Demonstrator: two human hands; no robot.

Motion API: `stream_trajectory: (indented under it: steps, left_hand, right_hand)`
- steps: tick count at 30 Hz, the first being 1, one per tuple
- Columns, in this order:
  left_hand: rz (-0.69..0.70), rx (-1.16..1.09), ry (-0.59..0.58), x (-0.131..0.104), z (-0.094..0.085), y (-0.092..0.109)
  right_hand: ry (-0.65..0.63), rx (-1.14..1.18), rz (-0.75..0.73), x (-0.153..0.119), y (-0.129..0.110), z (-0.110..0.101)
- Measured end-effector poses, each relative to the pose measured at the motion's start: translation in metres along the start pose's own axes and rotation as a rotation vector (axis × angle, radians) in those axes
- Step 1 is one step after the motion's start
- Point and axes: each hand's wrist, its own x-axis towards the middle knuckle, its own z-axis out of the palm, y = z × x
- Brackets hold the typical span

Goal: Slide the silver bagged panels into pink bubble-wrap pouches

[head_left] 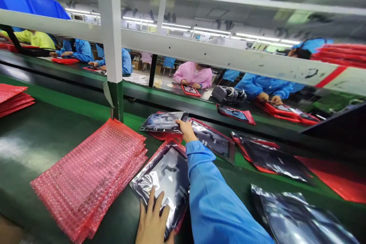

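My right hand (187,129), in a blue sleeve, reaches across to the belt and pinches the right end of a flat dark panel in a shiny clear bag (161,122). A red bubble bag (166,136) shows under that panel. Close to me, my left hand (153,219) lies with fingers spread on another bagged panel (168,177), which has red wrap beneath it. Left of this hand is a stack of red bubble bags (94,175). Just right of my right hand lies a further bagged panel (213,141) on red wrap.
A white post (110,26) with a green foot rises behind the bubble bags, joined to a white crossbar (183,44). More bagged panels (300,217) lie at the lower right. Co-workers (194,74) sit across the line. Red bags (14,99) are stacked at far left.
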Motion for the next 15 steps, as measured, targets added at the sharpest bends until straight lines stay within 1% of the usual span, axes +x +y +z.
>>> stream_trajectory:
  steps: [2,4,5,7,9,10,11,12,14,15]
  left_hand:
    - [0.071,-0.033,-0.064,0.002,-0.011,-0.009]
    - [0.147,-0.074,-0.141,0.007,-0.029,-0.020]
    - [0.179,-0.092,-0.180,0.010,-0.039,-0.025]
    - [0.228,-0.115,-0.260,0.016,-0.060,-0.033]
    - [0.241,-0.117,-0.311,0.021,-0.076,-0.034]
    - [0.214,-0.120,-0.302,0.023,-0.081,-0.032]
    - [0.159,-0.134,-0.261,0.026,-0.084,-0.028]
    - [0.080,-0.173,-0.200,0.028,-0.083,-0.023]
    - [-0.121,-0.357,-0.081,0.035,-0.075,-0.011]
    - [-0.224,-0.490,-0.048,0.039,-0.068,-0.006]
  right_hand:
    - [0.021,0.042,-0.032,-0.016,-0.014,-0.023]
    - [0.049,0.116,-0.072,-0.045,-0.019,-0.060]
    - [0.067,0.162,-0.084,-0.065,-0.017,-0.081]
    - [0.105,0.248,-0.082,-0.115,-0.002,-0.124]
    - [0.143,0.315,-0.006,-0.172,0.025,-0.160]
    - [0.154,0.358,0.078,-0.200,0.042,-0.173]
    - [0.167,0.439,0.198,-0.225,0.060,-0.182]
    - [0.175,0.511,0.287,-0.249,0.079,-0.189]
    - [0.181,0.642,0.422,-0.285,0.112,-0.196]
    - [0.193,0.674,0.444,-0.299,0.125,-0.198]
